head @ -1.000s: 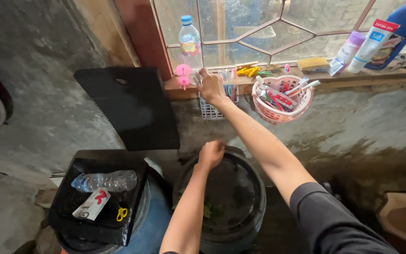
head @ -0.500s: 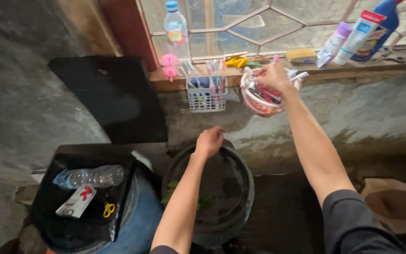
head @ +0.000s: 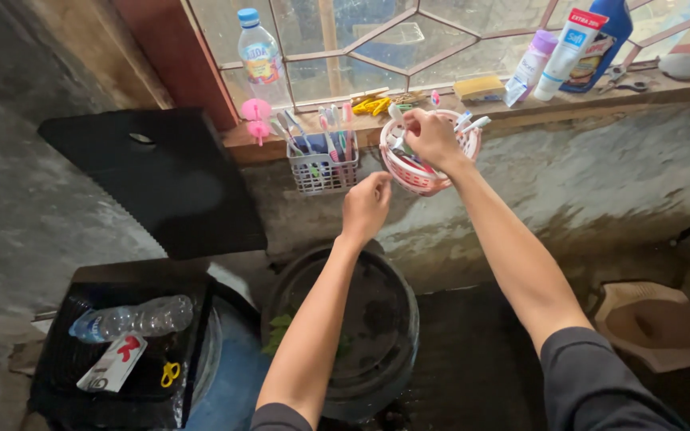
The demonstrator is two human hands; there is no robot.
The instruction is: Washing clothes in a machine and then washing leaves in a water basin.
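Note:
My right hand (head: 433,137) reaches into a pink plastic basket (head: 418,180) that hangs under the windowsill. It holds toothbrushes and small tubes. The fingers are pinched on a white toothbrush handle (head: 400,128) at the basket's left side. My left hand (head: 366,206) is raised just below and left of the pink basket, with fingers loosely curled and nothing in them. A grey wire basket (head: 321,172) with more toothbrushes hangs to the left of it.
A water bottle (head: 259,56), yellow sponge (head: 479,86) and tubes (head: 569,44) stand on the sill. A black board (head: 161,179) leans on the wall. Below are a black bucket (head: 353,319), a black crate (head: 65,363) holding an empty bottle (head: 129,318), and a tan floor basin (head: 656,319).
My right hand moved from the wire basket to the pink basket and closed on something there. My left hand rose from the bucket's rim up toward the baskets.

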